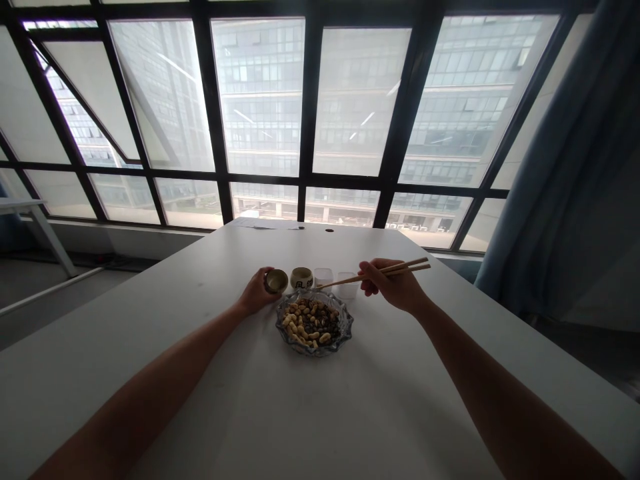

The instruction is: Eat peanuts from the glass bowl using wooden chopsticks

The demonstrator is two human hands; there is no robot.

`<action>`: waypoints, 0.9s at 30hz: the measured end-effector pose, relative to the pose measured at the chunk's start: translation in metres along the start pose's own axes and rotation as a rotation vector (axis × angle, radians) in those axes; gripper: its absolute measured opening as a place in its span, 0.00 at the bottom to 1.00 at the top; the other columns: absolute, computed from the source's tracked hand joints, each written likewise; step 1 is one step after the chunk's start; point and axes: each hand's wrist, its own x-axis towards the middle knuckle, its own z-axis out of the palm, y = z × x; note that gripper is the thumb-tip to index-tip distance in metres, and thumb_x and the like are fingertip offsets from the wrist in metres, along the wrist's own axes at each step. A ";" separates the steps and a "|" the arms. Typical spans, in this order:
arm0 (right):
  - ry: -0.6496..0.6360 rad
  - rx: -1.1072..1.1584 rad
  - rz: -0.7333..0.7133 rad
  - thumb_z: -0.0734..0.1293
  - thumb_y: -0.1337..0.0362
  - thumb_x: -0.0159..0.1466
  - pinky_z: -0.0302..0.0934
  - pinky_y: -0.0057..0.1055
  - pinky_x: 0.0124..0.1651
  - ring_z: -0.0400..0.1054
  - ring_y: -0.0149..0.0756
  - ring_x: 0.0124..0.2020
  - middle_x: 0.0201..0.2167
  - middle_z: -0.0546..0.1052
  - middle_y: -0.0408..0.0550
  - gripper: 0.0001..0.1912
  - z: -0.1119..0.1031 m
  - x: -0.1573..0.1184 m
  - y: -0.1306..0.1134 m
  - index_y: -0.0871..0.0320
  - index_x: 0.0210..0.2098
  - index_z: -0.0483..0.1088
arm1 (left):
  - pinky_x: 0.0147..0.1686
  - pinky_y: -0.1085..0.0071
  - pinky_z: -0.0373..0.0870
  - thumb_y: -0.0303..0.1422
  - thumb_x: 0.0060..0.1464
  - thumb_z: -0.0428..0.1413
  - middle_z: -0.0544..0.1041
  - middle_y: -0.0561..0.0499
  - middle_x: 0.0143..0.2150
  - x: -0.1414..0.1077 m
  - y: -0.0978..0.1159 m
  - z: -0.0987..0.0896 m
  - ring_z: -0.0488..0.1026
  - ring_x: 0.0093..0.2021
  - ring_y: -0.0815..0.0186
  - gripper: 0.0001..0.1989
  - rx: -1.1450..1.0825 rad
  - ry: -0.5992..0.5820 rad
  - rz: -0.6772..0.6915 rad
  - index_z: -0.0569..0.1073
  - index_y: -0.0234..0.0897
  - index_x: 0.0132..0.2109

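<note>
My left hand [257,291] is closed round a small ceramic cup [276,282], tilted so that its mouth faces me. Chopsticks [400,269] lie in the closed fingers of my right hand [386,283]; their tips reach left, over the far rim of the glass bowl [346,333]. In that scalloped bowl are peanuts [295,327] and small dark seeds [320,319], too fine to name surely. Just behind the bowl stands a second ceramic cup [302,278] with dark characters on it. Two clear plastic cups stand to its right, the nearer-right plastic cup [347,285] partly behind the chopsticks.
Everything stands on a long white table [300,413]. Papers [265,225] and two dark round holes are at its far end. Beyond are large black-framed windows [260,100]. A blue curtain [540,160] hangs at right, and another white table [40,220] stands at left.
</note>
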 end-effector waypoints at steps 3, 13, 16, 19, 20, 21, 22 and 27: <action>-0.068 -0.082 -0.067 0.70 0.40 0.60 0.66 0.27 0.21 0.72 0.33 0.19 0.19 0.78 0.49 0.26 -0.001 -0.004 -0.015 0.59 0.25 0.76 | 0.50 0.56 0.73 0.38 0.39 0.67 0.76 0.41 0.53 0.000 0.001 -0.001 0.76 0.50 0.54 0.38 -0.021 -0.017 0.008 0.64 0.38 0.58; -0.079 -0.137 -0.129 0.70 0.42 0.61 0.66 0.27 0.21 0.72 0.33 0.19 0.19 0.78 0.49 0.25 -0.009 -0.006 -0.025 0.59 0.26 0.77 | 0.59 0.52 0.68 0.35 0.41 0.66 0.71 0.36 0.62 -0.002 0.001 -0.001 0.71 0.61 0.50 0.37 -0.003 -0.018 0.075 0.62 0.39 0.58; -0.070 -0.153 -0.127 0.71 0.42 0.61 0.66 0.27 0.21 0.72 0.33 0.19 0.19 0.78 0.49 0.25 -0.011 -0.005 -0.022 0.58 0.26 0.77 | 0.58 0.52 0.69 0.35 0.41 0.66 0.72 0.36 0.62 -0.003 0.002 -0.001 0.71 0.61 0.50 0.36 0.020 -0.011 0.088 0.62 0.39 0.58; -0.064 -0.176 -0.122 0.71 0.42 0.60 0.66 0.26 0.20 0.71 0.33 0.18 0.19 0.78 0.49 0.24 -0.013 -0.004 -0.020 0.58 0.25 0.77 | 0.57 0.52 0.69 0.35 0.41 0.65 0.71 0.37 0.62 -0.003 0.003 -0.002 0.71 0.60 0.50 0.36 0.029 -0.015 0.086 0.62 0.39 0.58; -0.066 -0.180 -0.121 0.71 0.42 0.60 0.65 0.26 0.20 0.71 0.33 0.18 0.19 0.78 0.48 0.24 -0.013 -0.004 -0.020 0.58 0.25 0.77 | 0.57 0.52 0.69 0.35 0.41 0.65 0.72 0.37 0.62 -0.002 0.004 -0.002 0.71 0.60 0.50 0.36 0.029 -0.016 0.084 0.63 0.39 0.58; -0.069 -0.180 -0.118 0.72 0.43 0.60 0.65 0.26 0.20 0.71 0.33 0.18 0.19 0.78 0.48 0.23 -0.013 -0.004 -0.019 0.58 0.25 0.78 | 0.57 0.52 0.69 0.35 0.41 0.65 0.72 0.37 0.62 -0.002 0.004 -0.003 0.71 0.60 0.49 0.36 0.028 -0.016 0.082 0.63 0.39 0.58; -0.070 -0.177 -0.116 0.72 0.43 0.60 0.65 0.26 0.20 0.71 0.33 0.18 0.19 0.78 0.48 0.23 -0.014 -0.004 -0.019 0.58 0.26 0.78 | 0.57 0.51 0.69 0.35 0.41 0.65 0.72 0.37 0.61 -0.002 0.005 -0.003 0.71 0.60 0.49 0.36 0.027 -0.017 0.079 0.63 0.39 0.58; -0.077 -0.207 -0.127 0.71 0.43 0.61 0.66 0.27 0.20 0.72 0.33 0.19 0.20 0.78 0.49 0.23 -0.016 -0.004 -0.016 0.58 0.26 0.78 | 0.57 0.51 0.69 0.36 0.40 0.66 0.72 0.37 0.61 -0.002 0.005 -0.003 0.72 0.60 0.49 0.37 0.018 -0.017 0.063 0.63 0.39 0.58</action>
